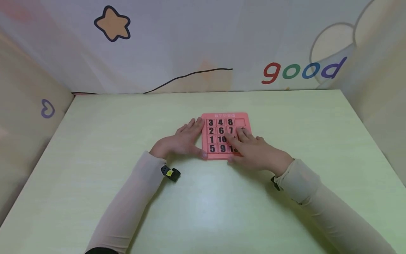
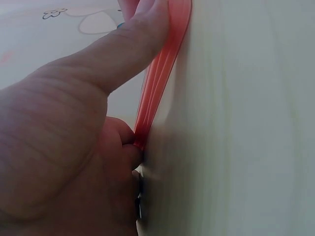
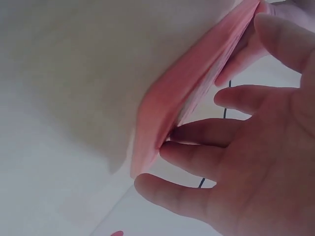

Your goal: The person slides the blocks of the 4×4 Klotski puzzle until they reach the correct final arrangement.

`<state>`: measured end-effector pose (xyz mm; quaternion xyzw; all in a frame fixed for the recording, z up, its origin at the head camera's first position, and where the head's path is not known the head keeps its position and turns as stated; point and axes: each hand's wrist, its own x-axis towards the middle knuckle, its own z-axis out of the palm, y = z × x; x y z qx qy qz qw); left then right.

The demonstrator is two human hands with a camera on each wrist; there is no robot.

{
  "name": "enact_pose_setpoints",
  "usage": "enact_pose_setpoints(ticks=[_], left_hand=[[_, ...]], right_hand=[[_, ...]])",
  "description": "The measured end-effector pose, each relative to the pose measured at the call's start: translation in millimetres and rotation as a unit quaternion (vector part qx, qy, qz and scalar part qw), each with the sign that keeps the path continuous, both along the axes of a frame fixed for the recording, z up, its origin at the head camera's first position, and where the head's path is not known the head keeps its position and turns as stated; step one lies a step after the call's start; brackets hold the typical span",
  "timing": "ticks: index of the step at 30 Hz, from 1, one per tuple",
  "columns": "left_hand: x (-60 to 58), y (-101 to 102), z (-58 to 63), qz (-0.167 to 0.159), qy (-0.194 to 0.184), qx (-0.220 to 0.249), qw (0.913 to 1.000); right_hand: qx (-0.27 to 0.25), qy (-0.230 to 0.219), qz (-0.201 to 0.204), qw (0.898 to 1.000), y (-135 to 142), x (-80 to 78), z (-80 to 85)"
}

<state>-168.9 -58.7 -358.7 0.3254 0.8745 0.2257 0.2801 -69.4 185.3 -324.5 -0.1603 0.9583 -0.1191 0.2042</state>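
Observation:
A pink number slide puzzle point(image 1: 225, 153) with black digits on square tiles lies flat on the table. Beside its left edge is my left hand point(image 1: 182, 141), fingers stretched along that side and the thumb touching the lower left corner. Over the tiles' right side reaches my right hand point(image 1: 258, 151), its fingertips on or just above the tiles and the thumb near the bottom edge. The hand covers several right-hand tiles. A vacant square shows at the puzzle's upper right. The puzzle's side edge point(image 3: 167, 98) appears close to the spread right fingers in the right wrist view.
The pale green table point(image 1: 95, 141) meets a fabric backdrop point(image 1: 177, 42) printed with a star and the word "good". Fabric walls stand at left and right. A dark wrist strap point(image 1: 171, 173) sits at the left sleeve's cuff.

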Motion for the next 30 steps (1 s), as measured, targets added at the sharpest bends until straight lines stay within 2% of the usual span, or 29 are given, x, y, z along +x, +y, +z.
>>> enact_pose_setpoints(ticks=[6, 14, 22, 30], left_hand=[[-1.0, -3.9, -1.3, -0.001, -0.002, 0.0, 1.0], [-1.1, -2.4, -0.4, -0.004, -0.001, -0.002, 1.0], [-1.0, -0.2, 1.1, -0.006, 0.01, -0.012, 0.9999], [-0.2, -0.4, 2.9, -0.005, 0.002, -0.01, 0.9999]], right_hand=[[0.008, 0.024, 0.011, 1.0, -8.2, -15.2, 1.1], [0.038, 0.015, -0.017, 0.999, -14.0, -37.9, -1.1], [0.034, -0.005, -0.036, 0.999, -9.6, -39.2, -1.2], [0.047, -0.014, -0.063, 0.997, 1.8, -37.6, 0.8]])
